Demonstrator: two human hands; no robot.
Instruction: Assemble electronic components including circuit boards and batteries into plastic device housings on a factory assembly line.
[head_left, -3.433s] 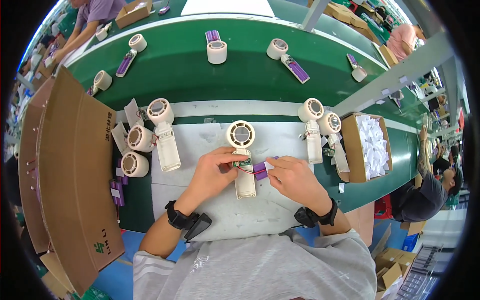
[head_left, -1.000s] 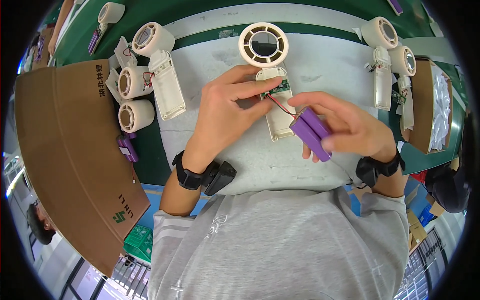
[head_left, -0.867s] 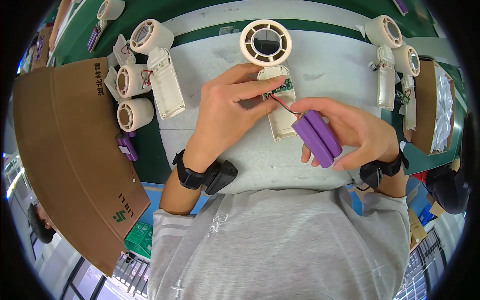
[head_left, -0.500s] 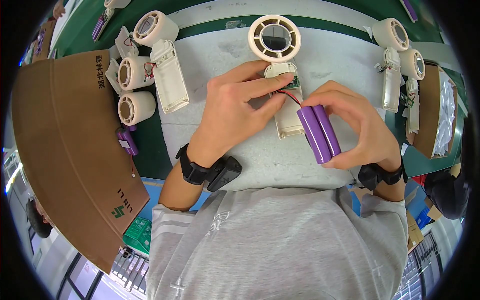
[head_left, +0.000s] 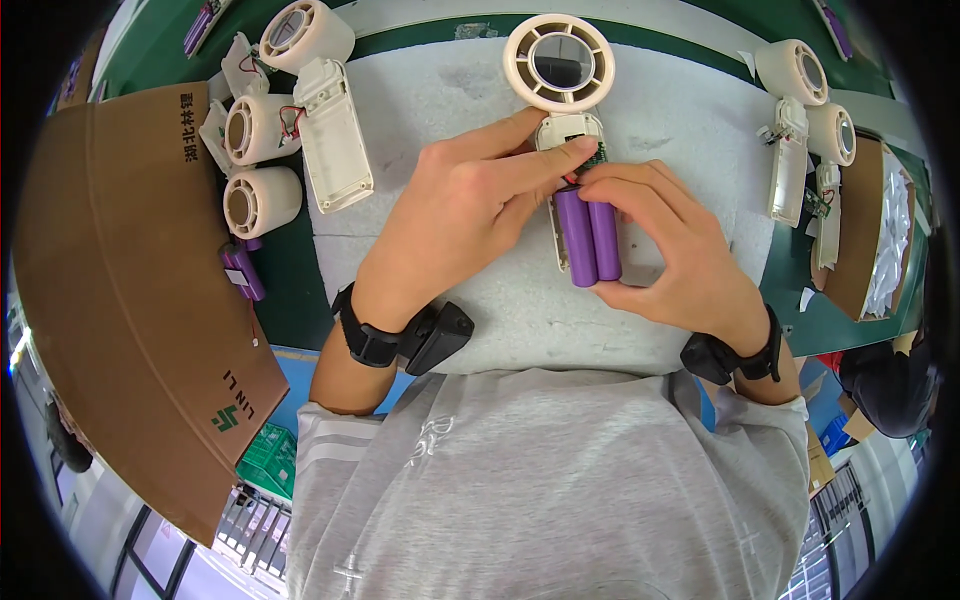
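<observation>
A large brown cardboard box with smooth, flat walls fills the left of the frame, bending with the lens. By its right edge lies a small purple battery with a white label. Above, in the upper left, stand cream plastic fans with drum-shaped heads and ribbed rings; one has a hollow, tray-like handle.

Across the middle spreads a pale grey mat, scuffed and slightly creased. The left hand reaches in from the lower left, a black strap around its wrist. Its back faces up and its digits are drawn together, gripping the upper handle of the centre fan, one fingertip against a green circuit board. That fan's glossy round disc faces up, toward the top of the frame.

Just below the board, a battery pack of two shiny purple cylinders lies over the open handle; whether it is seated inside or held just above is hard to tell. The right hand arches around the pack like a letter C, fingers at its top end, thumb at its bottom.

At right, two more cream fans stand beside an open carton holding crumpled white sheets.
</observation>
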